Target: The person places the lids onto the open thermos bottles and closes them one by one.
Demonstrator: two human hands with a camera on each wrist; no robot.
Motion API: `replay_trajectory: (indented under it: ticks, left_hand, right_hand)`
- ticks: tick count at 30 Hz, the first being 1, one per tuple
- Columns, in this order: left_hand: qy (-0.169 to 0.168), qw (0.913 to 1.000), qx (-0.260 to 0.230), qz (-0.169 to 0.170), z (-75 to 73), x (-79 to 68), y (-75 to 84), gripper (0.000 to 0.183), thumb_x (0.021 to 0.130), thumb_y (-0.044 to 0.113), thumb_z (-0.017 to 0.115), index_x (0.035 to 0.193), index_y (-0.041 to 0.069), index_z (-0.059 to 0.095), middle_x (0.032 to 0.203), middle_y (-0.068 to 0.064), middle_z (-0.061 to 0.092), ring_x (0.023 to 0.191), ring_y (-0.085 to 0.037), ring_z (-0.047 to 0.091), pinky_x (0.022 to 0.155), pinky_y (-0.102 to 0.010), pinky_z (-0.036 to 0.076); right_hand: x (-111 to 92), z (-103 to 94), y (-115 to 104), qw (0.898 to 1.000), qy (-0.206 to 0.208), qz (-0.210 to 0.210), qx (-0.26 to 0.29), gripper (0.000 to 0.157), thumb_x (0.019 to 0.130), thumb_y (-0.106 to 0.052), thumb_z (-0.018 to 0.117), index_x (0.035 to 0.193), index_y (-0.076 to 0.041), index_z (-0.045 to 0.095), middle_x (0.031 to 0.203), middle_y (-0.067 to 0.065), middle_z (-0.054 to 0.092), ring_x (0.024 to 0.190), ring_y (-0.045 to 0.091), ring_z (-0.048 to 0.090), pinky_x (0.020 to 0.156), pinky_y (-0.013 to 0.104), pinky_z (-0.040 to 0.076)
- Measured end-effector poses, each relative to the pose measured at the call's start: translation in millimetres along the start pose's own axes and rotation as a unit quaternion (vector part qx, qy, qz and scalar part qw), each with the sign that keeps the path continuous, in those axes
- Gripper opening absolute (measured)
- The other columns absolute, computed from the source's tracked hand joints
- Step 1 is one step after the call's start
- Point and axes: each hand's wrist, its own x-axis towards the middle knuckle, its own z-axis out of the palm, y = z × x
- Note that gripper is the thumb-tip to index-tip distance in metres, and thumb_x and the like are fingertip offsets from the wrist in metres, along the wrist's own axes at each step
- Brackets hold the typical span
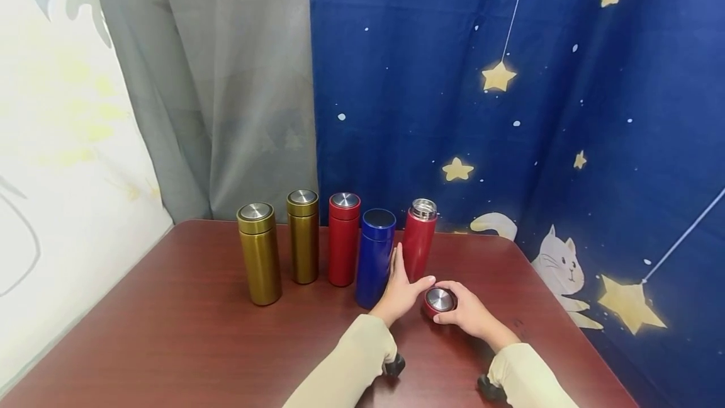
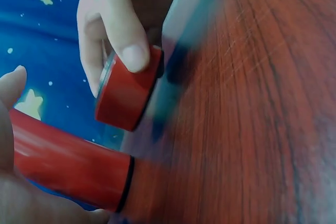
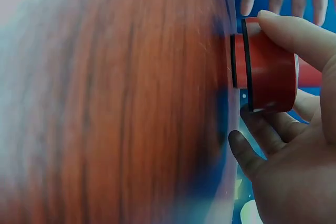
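Observation:
In the head view, a red thermos stands upright with its bare steel mouth showing. My left hand is beside its lower part, fingers extended and thumb spread to the right; whether it touches the thermos is unclear. A red lid with a steel top is pinched between the thumb and fingers of my right hand, in front of the thermos. The left wrist view shows the lid close to the tabletop, right of the thermos. A blue thermos stands just left of my left hand.
Further left stand a capped red thermos and two gold ones, one farther back and one nearer. All are on a reddish-brown table. Behind the table hang a grey curtain and a starry blue curtain.

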Motion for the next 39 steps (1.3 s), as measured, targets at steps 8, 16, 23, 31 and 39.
replay_trajectory:
  ticks: [8, 16, 23, 31, 39]
  left_hand:
    - [0.039, 0.9990, -0.022, -0.004, 10.5, 9.5, -8.4, 0.103, 0.083, 0.037, 0.075, 0.156, 0.009, 0.008, 0.159, -0.017, 0.018, 0.144, -0.036, 0.017, 0.113, -0.056, 0.020]
    - [0.057, 0.9980, -0.024, -0.010, 11.9, 18.0, -16.5, 0.102, 0.081, 0.035, 0.078, 0.155, 0.009, 0.013, 0.156, -0.019, 0.024, 0.142, -0.038, 0.023, 0.112, -0.057, 0.023]
    - [0.100, 0.9950, -0.007, -0.002, 15.6, 31.8, -17.9, 0.093, 0.082, 0.028, 0.079, 0.153, 0.006, 0.023, 0.150, -0.019, 0.035, 0.138, -0.037, 0.034, 0.110, -0.055, 0.028]
    - [0.124, 0.9923, -0.003, 0.000, 16.3, 40.7, -13.3, 0.077, 0.086, 0.021, 0.075, 0.148, 0.003, 0.033, 0.140, -0.019, 0.047, 0.129, -0.036, 0.044, 0.107, -0.053, 0.033]
    - [0.148, 0.9884, 0.031, 0.008, 21.6, 45.2, -11.1, 0.063, 0.087, 0.022, 0.074, 0.137, -0.001, 0.043, 0.126, -0.019, 0.056, 0.117, -0.035, 0.054, 0.102, -0.050, 0.041]
  right_hand:
    - [-7, -4.3, 3, 0.998, 0.008, 0.016, 0.056, 0.064, 0.073, -0.015, 0.086, 0.125, -0.003, 0.051, 0.114, 0.009, 0.060, 0.101, 0.025, 0.059, 0.090, 0.036, 0.050]
    - [-9, -5.1, 3, 0.997, 0.025, 0.005, 0.077, 0.065, 0.072, -0.013, 0.086, 0.126, -0.003, 0.050, 0.117, 0.010, 0.060, 0.103, 0.026, 0.059, 0.091, 0.035, 0.049]
    - [-7, -6.6, -1, 0.994, 0.052, -0.016, 0.095, 0.064, 0.072, -0.011, 0.086, 0.125, -0.003, 0.052, 0.115, 0.010, 0.061, 0.101, 0.025, 0.059, 0.089, 0.031, 0.049]
    - [-6, -8.5, -4, 0.991, 0.067, -0.029, 0.111, 0.062, 0.073, -0.010, 0.084, 0.126, -0.003, 0.052, 0.114, 0.011, 0.063, 0.101, 0.022, 0.059, 0.088, 0.029, 0.051]
    - [-7, -10.3, -5, 0.989, 0.073, -0.032, 0.127, 0.062, 0.075, -0.012, 0.083, 0.127, -0.005, 0.051, 0.115, 0.011, 0.064, 0.102, 0.020, 0.059, 0.087, 0.028, 0.051]
